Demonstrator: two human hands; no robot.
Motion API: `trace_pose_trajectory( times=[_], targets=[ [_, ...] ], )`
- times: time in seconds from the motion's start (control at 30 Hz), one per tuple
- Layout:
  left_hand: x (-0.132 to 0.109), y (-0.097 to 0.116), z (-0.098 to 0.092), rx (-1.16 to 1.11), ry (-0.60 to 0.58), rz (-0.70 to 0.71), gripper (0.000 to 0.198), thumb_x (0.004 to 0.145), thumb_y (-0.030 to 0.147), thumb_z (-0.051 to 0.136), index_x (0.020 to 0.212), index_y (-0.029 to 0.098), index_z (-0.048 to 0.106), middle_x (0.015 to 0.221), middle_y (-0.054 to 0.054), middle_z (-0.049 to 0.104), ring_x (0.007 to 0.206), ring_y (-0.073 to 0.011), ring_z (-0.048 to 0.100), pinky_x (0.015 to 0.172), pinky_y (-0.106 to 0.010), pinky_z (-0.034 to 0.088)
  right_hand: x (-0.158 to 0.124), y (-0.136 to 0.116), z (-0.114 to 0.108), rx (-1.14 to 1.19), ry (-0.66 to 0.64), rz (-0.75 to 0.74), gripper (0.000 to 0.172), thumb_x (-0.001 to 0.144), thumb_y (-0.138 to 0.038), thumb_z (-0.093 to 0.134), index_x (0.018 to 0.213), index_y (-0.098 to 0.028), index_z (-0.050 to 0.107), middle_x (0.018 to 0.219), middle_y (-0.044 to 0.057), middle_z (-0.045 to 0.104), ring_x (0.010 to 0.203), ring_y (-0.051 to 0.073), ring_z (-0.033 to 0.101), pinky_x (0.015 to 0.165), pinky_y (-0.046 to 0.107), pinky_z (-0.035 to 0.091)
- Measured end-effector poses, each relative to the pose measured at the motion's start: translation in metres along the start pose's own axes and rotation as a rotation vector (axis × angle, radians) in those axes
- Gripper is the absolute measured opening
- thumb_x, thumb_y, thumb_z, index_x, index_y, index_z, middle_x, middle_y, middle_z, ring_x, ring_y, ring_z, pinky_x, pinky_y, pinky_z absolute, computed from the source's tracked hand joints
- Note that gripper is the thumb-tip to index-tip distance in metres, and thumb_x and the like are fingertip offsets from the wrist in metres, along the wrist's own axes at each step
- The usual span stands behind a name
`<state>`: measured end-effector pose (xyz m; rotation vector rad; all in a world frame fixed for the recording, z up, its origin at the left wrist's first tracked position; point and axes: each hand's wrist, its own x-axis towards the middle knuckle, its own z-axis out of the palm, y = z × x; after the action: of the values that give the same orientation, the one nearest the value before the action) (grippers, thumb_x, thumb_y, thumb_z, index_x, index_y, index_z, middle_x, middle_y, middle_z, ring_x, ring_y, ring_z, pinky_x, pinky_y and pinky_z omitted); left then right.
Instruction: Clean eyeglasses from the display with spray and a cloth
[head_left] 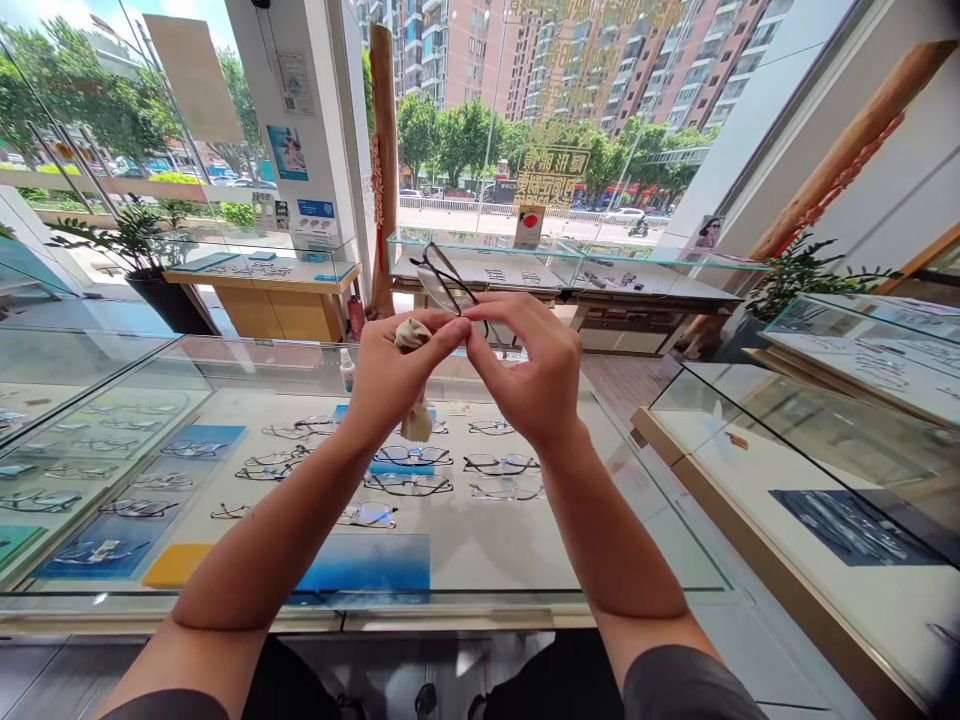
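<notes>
A pair of dark-framed eyeglasses (448, 270) is held up in front of me, tilted, above the glass counter. My left hand (394, 365) is closed, its thumb and finger pinching the frame near the middle. A crumpled beige cloth (416, 424) is tucked in the same hand, one end hanging below the fingers. My right hand (531, 365) pinches the frame from the other side, its fingertips meeting my left thumb. The fingers partly cover the lower part of the glasses.
Below my arms is a glass display counter (495, 560) with several rows of eyeglasses (412, 456) inside. A small white spray bottle (347, 370) stands beyond my left wrist. Another glass case (720, 450) is to the right. Further cases and a potted plant (150, 250) line the windows.
</notes>
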<state>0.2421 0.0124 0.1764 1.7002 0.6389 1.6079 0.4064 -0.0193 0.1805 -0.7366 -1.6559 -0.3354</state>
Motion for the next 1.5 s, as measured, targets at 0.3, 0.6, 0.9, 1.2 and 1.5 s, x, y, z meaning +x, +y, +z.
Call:
trace_pose_trajectory(
  times=[0.3, 0.6, 0.9, 1.2, 1.5],
  targets=[
    [0.005, -0.007, -0.010, 0.041, 0.019, -0.116, 0.028, 0.084, 0.046, 0.096, 0.080, 0.022, 0.080, 0.057, 0.004, 0.053, 0.049, -0.0087, 0.042, 0.047, -0.026, 0.032, 0.009, -0.002, -0.019, 0.065, -0.229, 0.178, 0.008, 0.102, -0.028, 0.069, 0.098, -0.024, 0.075, 0.101, 0.003, 0.081, 0.096, 0.022, 0.073, 0.093, 0.041, 0.055],
    [-0.004, -0.008, 0.015, 0.053, 0.127, -0.136, 0.027, 0.083, 0.043, 0.095, 0.073, 0.022, 0.079, 0.056, 0.004, 0.050, 0.051, -0.0088, 0.041, 0.048, -0.026, 0.032, 0.021, -0.003, -0.051, 0.186, -0.449, 0.460, 0.018, 0.099, -0.038, 0.074, 0.092, -0.021, 0.075, 0.089, 0.003, 0.076, 0.084, 0.019, 0.067, 0.083, 0.038, 0.052],
    [-0.013, -0.002, 0.018, 0.066, 0.109, -0.113, 0.026, 0.085, 0.045, 0.093, 0.073, 0.024, 0.083, 0.053, 0.004, 0.048, 0.050, -0.0094, 0.039, 0.046, -0.025, 0.031, 0.020, 0.023, -0.034, 0.532, -0.365, 0.494, 0.012, 0.089, -0.030, 0.079, 0.092, -0.021, 0.072, 0.090, 0.001, 0.077, 0.082, 0.016, 0.067, 0.078, 0.034, 0.057],
    [-0.038, 0.026, 0.017, 0.118, -0.086, -0.076, 0.026, 0.097, 0.050, 0.084, 0.107, 0.028, 0.092, 0.055, 0.003, 0.054, 0.050, -0.0099, 0.037, 0.044, -0.026, 0.030, 0.022, 0.042, -0.028, 0.915, -0.538, 0.648, 0.013, 0.081, -0.028, 0.079, 0.085, -0.022, 0.068, 0.074, -0.004, 0.063, 0.065, 0.012, 0.056, 0.064, 0.029, 0.051],
    [-0.052, 0.045, 0.023, 0.214, -0.091, 0.076, 0.024, 0.095, 0.038, 0.084, 0.116, 0.029, 0.092, 0.074, -0.002, 0.077, 0.061, -0.0148, 0.056, 0.053, -0.028, 0.044, 0.022, 0.046, -0.030, 0.965, -0.521, 0.559, 0.028, 0.081, -0.036, 0.088, 0.087, -0.022, 0.064, 0.081, -0.003, 0.062, 0.071, 0.012, 0.057, 0.069, 0.029, 0.054]
  ],
)
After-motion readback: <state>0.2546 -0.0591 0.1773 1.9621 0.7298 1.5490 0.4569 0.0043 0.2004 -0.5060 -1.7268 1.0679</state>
